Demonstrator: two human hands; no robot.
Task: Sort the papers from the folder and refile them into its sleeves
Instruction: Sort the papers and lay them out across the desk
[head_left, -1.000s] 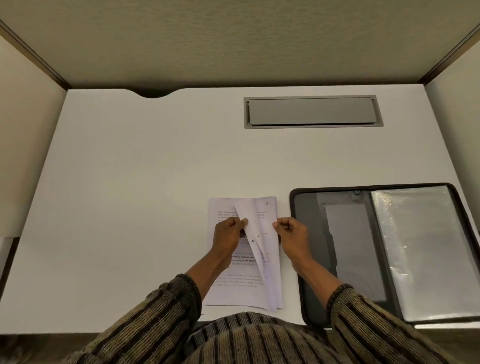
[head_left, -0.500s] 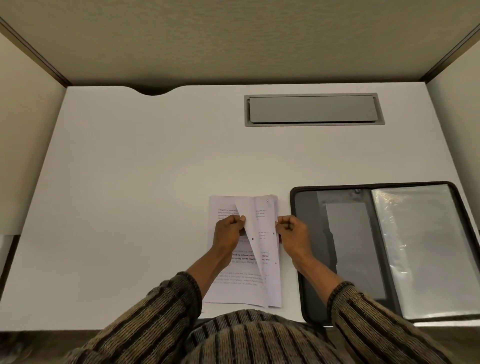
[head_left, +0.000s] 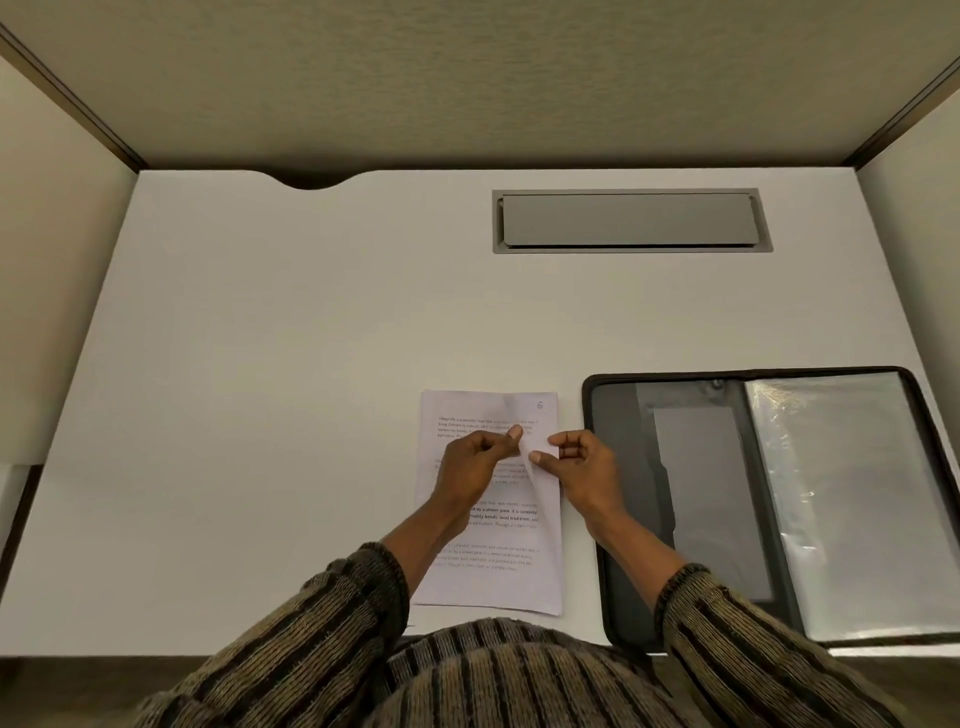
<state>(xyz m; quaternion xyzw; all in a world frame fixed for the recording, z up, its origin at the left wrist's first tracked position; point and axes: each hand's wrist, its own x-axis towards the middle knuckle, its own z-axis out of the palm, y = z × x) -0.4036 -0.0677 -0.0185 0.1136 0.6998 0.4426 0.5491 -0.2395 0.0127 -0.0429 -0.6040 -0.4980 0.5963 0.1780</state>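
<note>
On the white desk (head_left: 260, 415), your left hand (head_left: 475, 462) rests curled on the stack of printed papers (head_left: 488, 551), pinching the lifted edge of the top sheet (head_left: 537, 449). Your right hand (head_left: 584, 467) pinches that same edge from the other side. Just beside the stack lies the open black folder (head_left: 626, 467), its clear sleeves (head_left: 831, 493) facing up.

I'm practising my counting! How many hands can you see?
2. The left hand pinches the top sheet of the papers on its left; the right hand pinches it on the side nearer the folder. No others seem hidden.
</note>
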